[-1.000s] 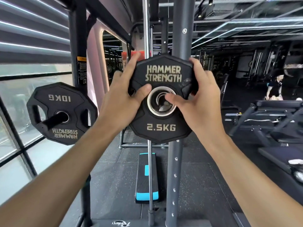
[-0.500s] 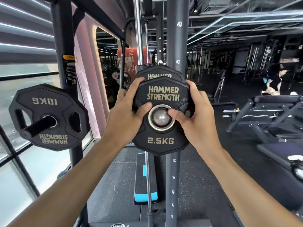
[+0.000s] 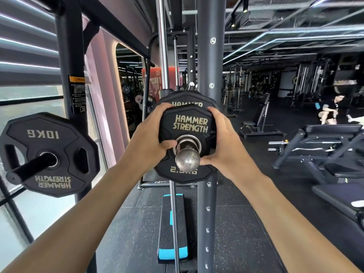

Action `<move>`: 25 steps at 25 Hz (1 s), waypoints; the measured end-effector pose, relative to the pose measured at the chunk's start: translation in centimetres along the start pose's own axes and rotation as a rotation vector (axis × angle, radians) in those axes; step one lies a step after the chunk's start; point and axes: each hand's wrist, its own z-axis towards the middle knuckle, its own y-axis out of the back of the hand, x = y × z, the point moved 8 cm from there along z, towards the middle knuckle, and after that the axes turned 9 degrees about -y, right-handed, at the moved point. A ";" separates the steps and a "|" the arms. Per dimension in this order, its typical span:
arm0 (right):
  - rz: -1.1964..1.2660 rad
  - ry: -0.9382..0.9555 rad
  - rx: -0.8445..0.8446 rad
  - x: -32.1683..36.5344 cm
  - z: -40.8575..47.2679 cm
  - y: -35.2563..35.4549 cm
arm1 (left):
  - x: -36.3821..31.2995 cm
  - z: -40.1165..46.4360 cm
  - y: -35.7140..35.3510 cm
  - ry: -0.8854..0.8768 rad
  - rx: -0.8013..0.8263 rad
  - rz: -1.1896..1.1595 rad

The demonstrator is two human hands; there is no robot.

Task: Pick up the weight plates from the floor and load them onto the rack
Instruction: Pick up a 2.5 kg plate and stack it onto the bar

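A black 2.5 kg weight plate (image 3: pixel 190 125) with gold lettering sits on a steel storage peg (image 3: pixel 187 159) of the grey rack upright (image 3: pixel 210 56). The peg's rounded end pokes out through the plate's hole toward me. My left hand (image 3: pixel 151 133) grips the plate's left edge, thumb on its face. My right hand (image 3: pixel 222 142) grips its right edge, thumb near the hub. Behind it a larger black plate (image 3: pixel 187 98) hangs on the same peg, mostly hidden. A 10 kg plate (image 3: pixel 49 154) hangs on a black peg at the left.
A black upright (image 3: pixel 69 66) with a warning label stands left, by the windows. A black and blue step platform (image 3: pixel 173 227) lies on the rubber floor below the peg. Benches (image 3: pixel 325 146) stand to the right. A person (image 3: pixel 331 109) crouches far right.
The plate has gone from held in front of the peg to slid onto it; the peg's end now sticks out through the hole. Both hands have kept their grip.
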 end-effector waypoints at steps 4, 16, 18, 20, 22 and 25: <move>-0.091 0.000 -0.109 -0.5 2.5 -1.4 | 2.1 0.8 -0.5 0.061 -0.054 0.024; -0.150 0.023 -0.235 -0.5 3.3 -1.7 | 3.0 1.0 -0.8 0.029 -0.137 0.262; -0.092 0.017 -0.199 -0.3 3.2 -1.3 | 2.4 1.1 0.1 -0.041 -0.173 0.350; -0.023 0.023 -0.167 0.1 3.0 -0.3 | 1.5 1.3 1.7 -0.143 -0.275 0.300; 0.035 0.039 -0.185 0.6 3.2 1.5 | 1.5 2.4 3.4 -0.224 -0.347 0.206; 0.056 0.034 -0.218 1.4 4.9 4.1 | 3.0 5.2 4.3 -0.270 -0.296 0.168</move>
